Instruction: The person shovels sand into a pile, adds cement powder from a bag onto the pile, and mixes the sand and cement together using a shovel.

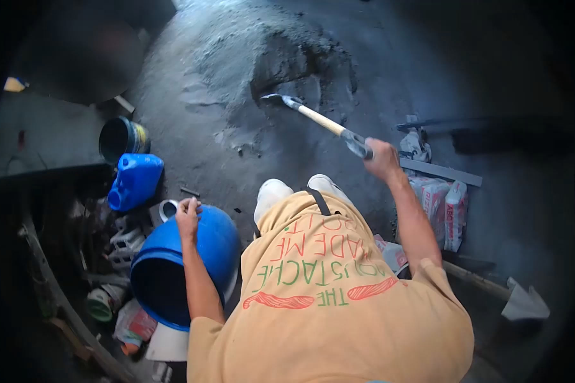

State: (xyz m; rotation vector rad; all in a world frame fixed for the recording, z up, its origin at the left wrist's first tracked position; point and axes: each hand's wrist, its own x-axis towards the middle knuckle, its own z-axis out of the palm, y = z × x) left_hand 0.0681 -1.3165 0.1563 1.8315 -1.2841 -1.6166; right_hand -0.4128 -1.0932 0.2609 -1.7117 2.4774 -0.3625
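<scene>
My right hand [383,159] is closed around the grey grip of a shovel [322,120]. The shovel has a pale wooden shaft, and its metal blade lies low against the dug-out front of a grey sand-like heap [230,70]. Above the side of a tipped blue barrel [217,239] is my left hand [188,217], its fingers curled in with nothing visible in them. The barrel's dark mouth faces back toward me. Whether the left hand touches the barrel I cannot tell.
A blue jerrycan [137,182] and a dark bucket [122,140] stand left. Right are printed bags [453,214], a grey strip [441,171] and another tool with a pale blade [525,303]. Hollow blocks [126,242] and scrap lie beside the barrel.
</scene>
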